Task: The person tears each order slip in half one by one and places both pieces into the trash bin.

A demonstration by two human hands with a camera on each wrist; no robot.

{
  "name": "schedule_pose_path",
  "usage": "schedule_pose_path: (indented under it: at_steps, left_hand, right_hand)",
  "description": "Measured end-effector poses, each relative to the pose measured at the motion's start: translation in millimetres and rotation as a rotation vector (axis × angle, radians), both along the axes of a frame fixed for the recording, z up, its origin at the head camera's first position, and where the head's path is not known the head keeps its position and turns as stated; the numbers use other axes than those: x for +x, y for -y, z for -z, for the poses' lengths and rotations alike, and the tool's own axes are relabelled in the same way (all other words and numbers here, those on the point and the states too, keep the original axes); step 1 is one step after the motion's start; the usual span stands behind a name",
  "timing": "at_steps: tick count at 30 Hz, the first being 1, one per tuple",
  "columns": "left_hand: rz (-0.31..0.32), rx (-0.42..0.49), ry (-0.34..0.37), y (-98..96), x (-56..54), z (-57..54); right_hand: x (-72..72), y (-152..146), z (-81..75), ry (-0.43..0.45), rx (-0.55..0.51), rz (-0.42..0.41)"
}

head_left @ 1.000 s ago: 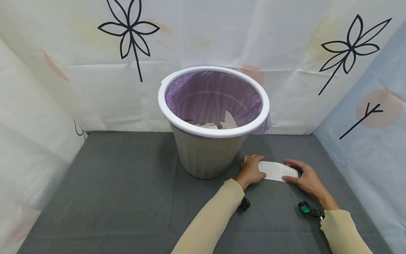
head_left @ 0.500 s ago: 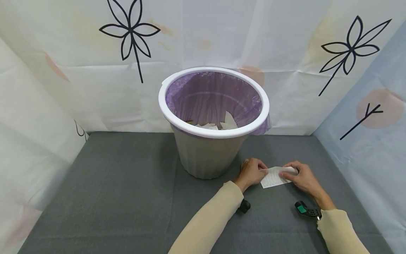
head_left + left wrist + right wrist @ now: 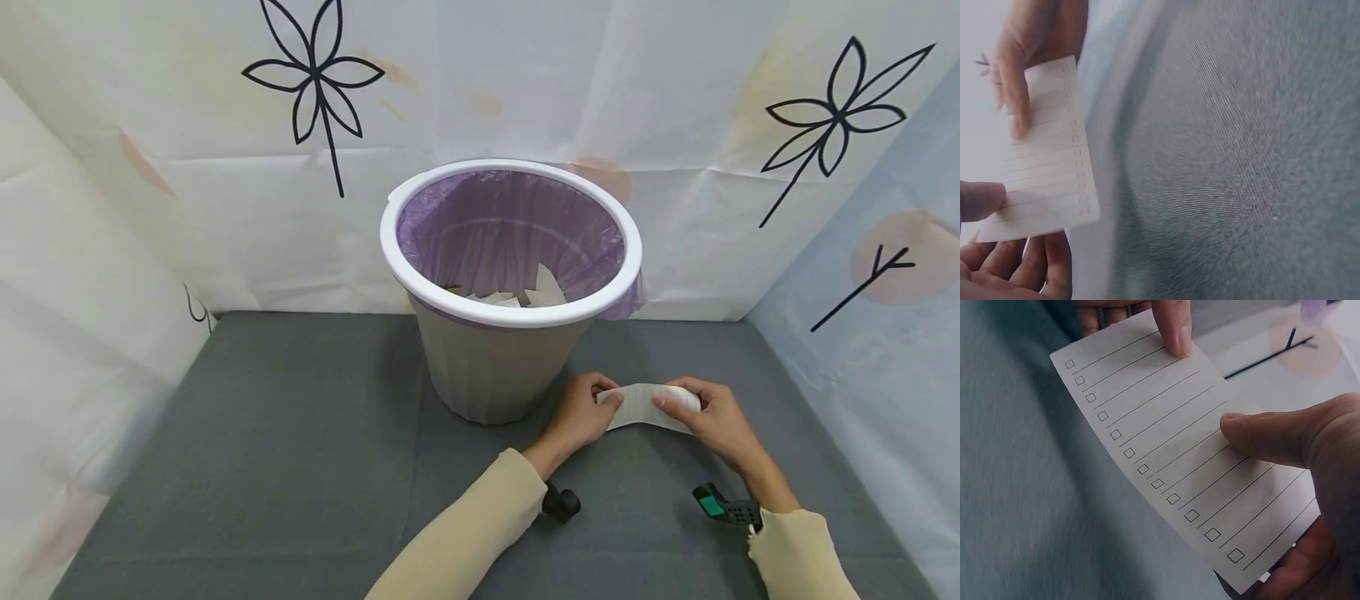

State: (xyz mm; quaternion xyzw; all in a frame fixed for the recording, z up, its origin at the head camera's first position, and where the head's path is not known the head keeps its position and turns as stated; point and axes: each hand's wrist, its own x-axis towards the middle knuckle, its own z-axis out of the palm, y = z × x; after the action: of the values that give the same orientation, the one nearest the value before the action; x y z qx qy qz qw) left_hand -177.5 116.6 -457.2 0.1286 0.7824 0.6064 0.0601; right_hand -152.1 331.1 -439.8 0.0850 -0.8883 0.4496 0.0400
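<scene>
Both hands hold a slip of lined checklist paper (image 3: 639,407) just above the grey cloth, right of the bin. My left hand (image 3: 581,412) pinches its left end, thumb on top and fingers underneath. My right hand (image 3: 708,417) grips the other end, its thumb pressed on the lined face. In the right wrist view the checklist paper (image 3: 1166,437) shows ruled lines and a column of small printed boxes along one edge. The left wrist view has the paper (image 3: 1054,156) with the left thumb on its near end and the right hand (image 3: 1029,50) beyond.
A pale waste bin (image 3: 487,367) with a white rim and purple liner (image 3: 495,217) stands at the back middle. White paper pieces (image 3: 547,287) lie inside it. Grey cloth (image 3: 247,467) covers the table, with patterned fabric walls (image 3: 675,100) behind and at the sides.
The paper has lifted and now bows up between the hands. The left hand has gone from resting beside its end to pinching it; the right keeps hold of its end.
</scene>
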Motion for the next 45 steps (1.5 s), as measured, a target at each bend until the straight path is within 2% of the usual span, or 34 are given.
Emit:
schedule_pose_path:
  at_steps: [6,9,15,23,28,32,39,45]
  left_hand:
    - [0.02,0.099,-0.021,16.9,13.6,-15.4]
    - [0.007,0.104,-0.031,26.1,22.4,-25.2]
    - [-0.015,0.091,-0.12,47.9,39.7,-42.4]
    - [-0.081,0.111,-0.175,79.6,58.4,-59.0]
    - [-0.131,0.056,-0.226,101.1,63.9,-68.1]
    - [-0.135,0.062,-0.238,119.2,66.4,-75.5]
    - [-0.127,0.133,-0.203,147.3,66.4,-85.4]
    - [-0.12,0.173,-0.152,165.7,64.4,-89.2]
  right_hand:
    - [7.7,17,-11.9,-0.038,-0.066,-0.028]
    - [10.8,26,-18.5,-0.045,-0.088,-0.04]
    - [17.4,44,-32.2,-0.073,-0.146,-0.073]
    - [24.4,70,-43.7,-0.114,-0.309,-0.19]
    - [27.1,88,-48.9,-0.135,-0.388,-0.242]
    - [28.3,104,-54.7,-0.137,-0.421,-0.248]
    - [28.5,128,-62.1,-0.146,-0.445,-0.262]
    - [26.9,143,-63.1,-0.135,-0.478,-0.265]
